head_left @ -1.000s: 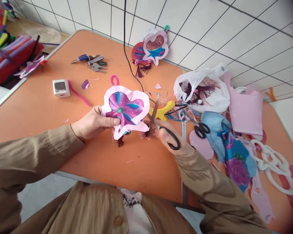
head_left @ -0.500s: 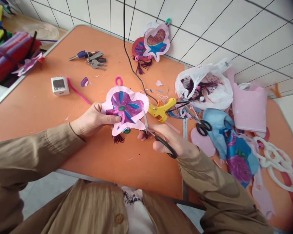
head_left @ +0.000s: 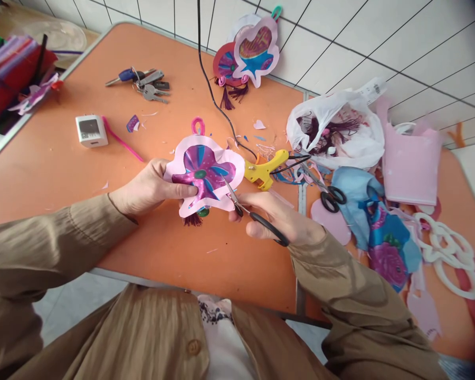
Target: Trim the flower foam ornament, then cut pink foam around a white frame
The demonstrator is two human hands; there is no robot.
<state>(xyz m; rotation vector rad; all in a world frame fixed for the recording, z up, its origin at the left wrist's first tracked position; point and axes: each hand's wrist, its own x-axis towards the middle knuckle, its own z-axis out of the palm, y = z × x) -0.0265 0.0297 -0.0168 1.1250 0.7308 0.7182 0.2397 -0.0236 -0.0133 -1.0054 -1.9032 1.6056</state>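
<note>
My left hand [head_left: 150, 189] grips a butterfly-shaped foam ornament [head_left: 206, 154] by its lower left edge, thumb on the front. It has a pale pink border, shiny purple and blue fabric with a green centre, a pink loop [head_left: 198, 125] on top and a dark tassel [head_left: 192, 219] below. In my right hand [head_left: 271, 215] are black-handled scissors [head_left: 267, 227], fingers through the handles. One blade lies across the front of the ornament's right lower part; the other is hidden. Just right of the ornament lies a yellow glue gun [head_left: 266, 170].
Keys [head_left: 144, 83], a white charger block [head_left: 91, 131] and scraps lie left and behind. Finished-looking ornaments [head_left: 253, 50] lean against the tiled wall. To the right are a white plastic bag [head_left: 356, 140], second scissors [head_left: 332, 198], blue fabric [head_left: 350, 192] and white foam rings [head_left: 455, 248].
The scissors' blade has swung from the ornament's right edge to lie over its front. My left hand still holds the ornament. The whole view has shifted slightly.
</note>
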